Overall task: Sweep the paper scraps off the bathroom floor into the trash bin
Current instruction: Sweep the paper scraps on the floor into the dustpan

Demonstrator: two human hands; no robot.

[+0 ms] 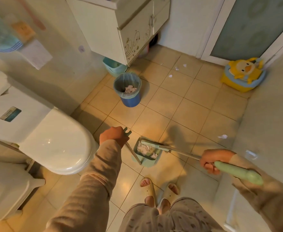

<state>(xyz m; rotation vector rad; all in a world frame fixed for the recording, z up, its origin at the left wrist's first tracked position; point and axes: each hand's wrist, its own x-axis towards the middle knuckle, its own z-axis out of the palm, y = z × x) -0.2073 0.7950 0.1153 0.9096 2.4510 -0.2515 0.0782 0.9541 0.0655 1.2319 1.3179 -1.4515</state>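
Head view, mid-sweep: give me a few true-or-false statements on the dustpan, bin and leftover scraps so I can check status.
1. The dustpan holds paper scraps. True.
2. The trash bin is empty. False: paper already lies inside it, on the liner.
3. The left hand grips the dustpan's handle and the right hand grips the broom handle. True.
4. The floor is free of scraps. False: several scraps lie near the far door, and another scrap lies by the right wall.
5. The toilet lid is raised. False: it is down.
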